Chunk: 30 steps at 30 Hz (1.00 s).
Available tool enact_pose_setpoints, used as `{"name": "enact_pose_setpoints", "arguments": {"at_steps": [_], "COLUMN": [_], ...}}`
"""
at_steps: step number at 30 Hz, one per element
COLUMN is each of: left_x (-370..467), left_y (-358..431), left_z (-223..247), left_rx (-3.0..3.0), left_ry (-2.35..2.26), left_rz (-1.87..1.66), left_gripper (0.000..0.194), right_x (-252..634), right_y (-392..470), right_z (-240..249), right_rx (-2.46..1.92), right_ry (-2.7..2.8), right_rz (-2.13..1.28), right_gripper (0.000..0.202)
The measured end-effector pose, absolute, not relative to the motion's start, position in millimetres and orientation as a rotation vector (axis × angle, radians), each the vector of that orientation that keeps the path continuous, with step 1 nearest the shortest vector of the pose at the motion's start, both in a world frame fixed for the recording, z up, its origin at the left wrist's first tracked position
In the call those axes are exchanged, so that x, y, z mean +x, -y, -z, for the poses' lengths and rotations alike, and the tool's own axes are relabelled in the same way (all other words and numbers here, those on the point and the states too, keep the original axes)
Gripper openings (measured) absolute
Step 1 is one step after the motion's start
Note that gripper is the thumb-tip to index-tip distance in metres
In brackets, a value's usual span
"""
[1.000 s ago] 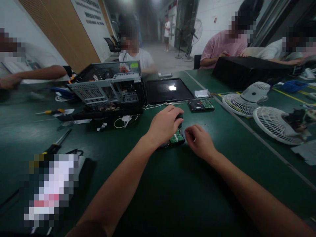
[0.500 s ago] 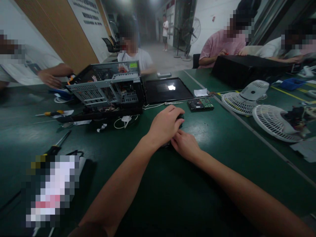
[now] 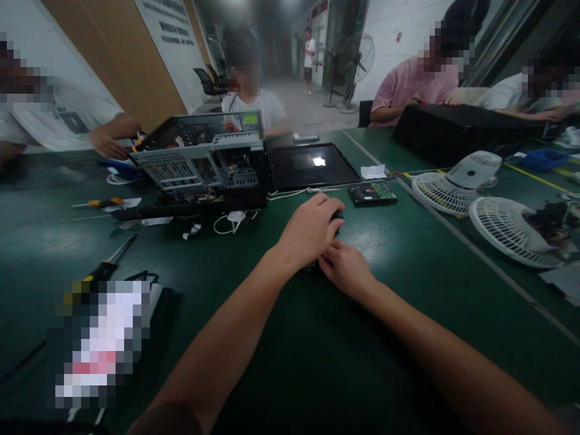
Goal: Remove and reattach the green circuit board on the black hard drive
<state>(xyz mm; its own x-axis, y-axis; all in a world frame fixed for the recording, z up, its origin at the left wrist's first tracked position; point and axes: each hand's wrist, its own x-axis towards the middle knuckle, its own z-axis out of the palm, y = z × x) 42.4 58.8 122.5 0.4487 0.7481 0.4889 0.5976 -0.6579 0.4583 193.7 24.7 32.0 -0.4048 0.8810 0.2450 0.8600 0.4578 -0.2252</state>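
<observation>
At the middle of the green table, my left hand (image 3: 310,232) is closed around a dark rounded object (image 3: 338,222), of which only a small part shows between the fingers. My right hand (image 3: 348,267) lies just below and to the right, fingers bent together against the underside of the left. What its fingertips hold is hidden. A dark, shiny edge of something low on the table (image 3: 310,266) peeks out beneath both hands. Beyond them, to the right, lies a hard drive (image 3: 373,194) with its green circuit board showing.
An opened computer case (image 3: 203,163) stands back left, beside a black side panel (image 3: 315,166). Screwdrivers (image 3: 109,260) and a partly blurred white-topped box (image 3: 109,338) lie left. White fan parts (image 3: 453,187) and a black case (image 3: 462,133) are right. Several people sit around the table.
The whole view has shifted slightly, so everything sits a little further right. Both hands keep nearly the same grip and place on the table.
</observation>
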Motion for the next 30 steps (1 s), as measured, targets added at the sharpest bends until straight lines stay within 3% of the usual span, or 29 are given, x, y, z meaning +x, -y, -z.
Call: {"name": "enact_pose_setpoints", "arguments": {"at_steps": [15,22,30], "left_x": [41,41,41], "left_y": [-59,-60,-59], "left_z": [-123,-121,-123], "left_rx": [2.487,2.504,2.491], "left_ry": [-1.172,-1.172,-1.17], "left_rz": [-1.009,-1.027,-1.026], "left_gripper": [0.019,0.018,0.018], "right_x": [231,248,248], "right_y": [-29,-53,-55], "right_z": [-35,-5,2], "right_rx": [-1.444,-1.426,-1.351], "right_ry": [2.016,1.75,1.694], "right_rz": [-0.17,-0.672,-0.79], "right_gripper": [0.02,0.022,0.025]}}
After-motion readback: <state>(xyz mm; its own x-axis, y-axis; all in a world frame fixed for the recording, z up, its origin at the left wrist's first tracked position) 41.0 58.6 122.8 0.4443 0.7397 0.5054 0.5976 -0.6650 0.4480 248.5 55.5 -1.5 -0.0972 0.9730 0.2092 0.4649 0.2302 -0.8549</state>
